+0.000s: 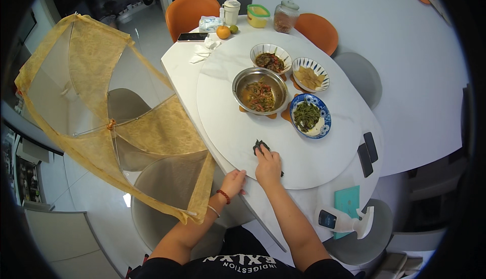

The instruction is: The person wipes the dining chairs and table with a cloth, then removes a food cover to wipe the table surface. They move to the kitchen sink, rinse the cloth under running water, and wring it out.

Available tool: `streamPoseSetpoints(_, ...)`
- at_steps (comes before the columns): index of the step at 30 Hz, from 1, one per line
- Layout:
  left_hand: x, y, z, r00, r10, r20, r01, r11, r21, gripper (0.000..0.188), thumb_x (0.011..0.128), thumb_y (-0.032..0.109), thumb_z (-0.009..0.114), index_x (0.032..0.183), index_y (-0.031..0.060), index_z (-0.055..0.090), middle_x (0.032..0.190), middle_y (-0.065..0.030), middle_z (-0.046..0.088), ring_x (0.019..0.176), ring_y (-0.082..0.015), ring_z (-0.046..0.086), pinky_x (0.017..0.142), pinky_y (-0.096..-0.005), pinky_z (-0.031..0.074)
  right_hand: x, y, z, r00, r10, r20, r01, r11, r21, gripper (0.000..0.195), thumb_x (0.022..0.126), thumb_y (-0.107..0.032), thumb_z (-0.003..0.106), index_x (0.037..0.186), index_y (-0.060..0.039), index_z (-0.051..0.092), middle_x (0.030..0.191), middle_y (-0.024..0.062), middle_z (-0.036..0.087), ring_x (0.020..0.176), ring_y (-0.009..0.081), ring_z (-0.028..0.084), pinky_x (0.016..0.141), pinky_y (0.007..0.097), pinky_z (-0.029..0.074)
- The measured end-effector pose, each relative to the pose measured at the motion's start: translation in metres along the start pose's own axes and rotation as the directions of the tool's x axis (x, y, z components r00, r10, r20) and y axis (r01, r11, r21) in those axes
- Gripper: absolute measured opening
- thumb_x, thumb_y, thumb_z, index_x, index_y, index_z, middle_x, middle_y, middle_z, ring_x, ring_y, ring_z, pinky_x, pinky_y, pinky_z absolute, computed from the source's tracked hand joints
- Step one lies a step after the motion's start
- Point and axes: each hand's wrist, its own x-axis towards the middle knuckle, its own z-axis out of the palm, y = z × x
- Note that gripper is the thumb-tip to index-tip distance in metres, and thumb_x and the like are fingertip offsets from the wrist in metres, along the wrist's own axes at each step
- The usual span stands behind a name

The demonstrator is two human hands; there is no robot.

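My right hand (269, 167) presses a dark crumpled cloth (260, 147) against the white marbled turntable (235, 142), near its front edge. My left hand (233, 182) is at the rim of the turntable and the edge of the white table (182, 70); its grip is not clear. A yellow mesh food cover (159, 133) tilts off the table's left side, one corner overlapping my left forearm. Beyond the cloth stand a steel bowl of cooked food (259, 91), a blue-patterned oval dish of green vegetables (310, 116), a bowl of dark stew (270, 57) and a bowl of pale slices (310, 75).
A white spray bottle (343, 220) lies across a teal booklet (347, 201) at front right, with two dark phones (367, 153) beyond. Tissues (204, 50), an orange (223, 32), a lidded container (258, 15) and a glass jar (286, 16) line the far end.
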Motion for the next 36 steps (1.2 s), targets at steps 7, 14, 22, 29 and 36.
streamPoseSetpoints(7,-0.007,0.005,0.004,0.999,-0.003,0.035,-0.002,0.989,0.151,0.032,0.095,0.032,0.053,0.084,0.0025,0.059,0.062,0.0006,0.047,0.047,-0.0097,0.045,0.044,-0.0272,0.047,-0.026,0.01,-0.032,1.0,-0.006,0.018,0.006,0.999,0.045,0.038,0.073,-0.002,0.057,0.107,-0.0123,0.069,0.118,-0.0001,0.061,0.089,0.0258,0.052,0.08,0.0367,0.046)
streamPoseSetpoints(14,-0.06,-0.01,-0.006,0.979,-0.1,0.175,0.079,0.99,0.12,0.038,0.094,0.037,0.052,0.076,0.0051,0.058,0.057,0.0017,0.043,0.047,-0.0087,0.041,0.045,-0.0268,0.041,-0.052,0.061,-0.06,0.995,0.103,-0.014,-0.104,0.992,-0.071,0.038,0.074,0.002,0.054,0.107,-0.0096,0.069,0.116,0.0032,0.062,0.09,0.027,0.053,0.084,0.0365,0.046)
streamPoseSetpoints(22,-0.096,-0.01,-0.035,0.951,-0.297,0.084,0.308,0.903,-0.299,0.045,0.095,0.042,0.049,0.062,0.0157,0.034,0.054,0.0023,0.031,0.048,-0.0114,0.03,0.051,-0.0296,0.036,-0.028,0.139,-0.061,0.903,0.423,-0.075,-0.428,0.868,-0.252,0.042,0.075,0.003,0.052,0.115,-0.0062,0.064,0.122,0.0121,0.058,0.095,0.0326,0.052,0.088,0.0382,0.043)
streamPoseSetpoints(29,-0.11,-0.023,-0.035,0.958,-0.278,0.073,0.283,0.872,-0.399,0.04,0.096,0.035,0.049,0.064,0.0142,0.037,0.06,-0.0004,0.037,0.053,-0.0136,0.037,0.055,-0.031,0.041,-0.008,0.044,-0.025,0.982,0.182,0.042,-0.176,0.978,-0.114,0.039,0.073,0.005,0.049,0.108,-0.0012,0.065,0.118,0.0151,0.059,0.093,0.0347,0.052,0.087,0.0394,0.043)
streamPoseSetpoints(36,-0.112,-0.03,-0.035,0.953,-0.303,0.014,0.278,0.851,-0.445,0.027,0.097,0.033,0.047,0.082,0.0111,0.051,0.061,0.0014,0.036,0.053,-0.0123,0.037,0.055,-0.0279,0.041,-0.084,0.017,-0.063,0.992,0.08,0.094,-0.078,0.997,-0.023,0.039,0.074,0.003,0.052,0.11,-0.0042,0.065,0.116,0.0129,0.06,0.095,0.033,0.052,0.087,0.0388,0.044)
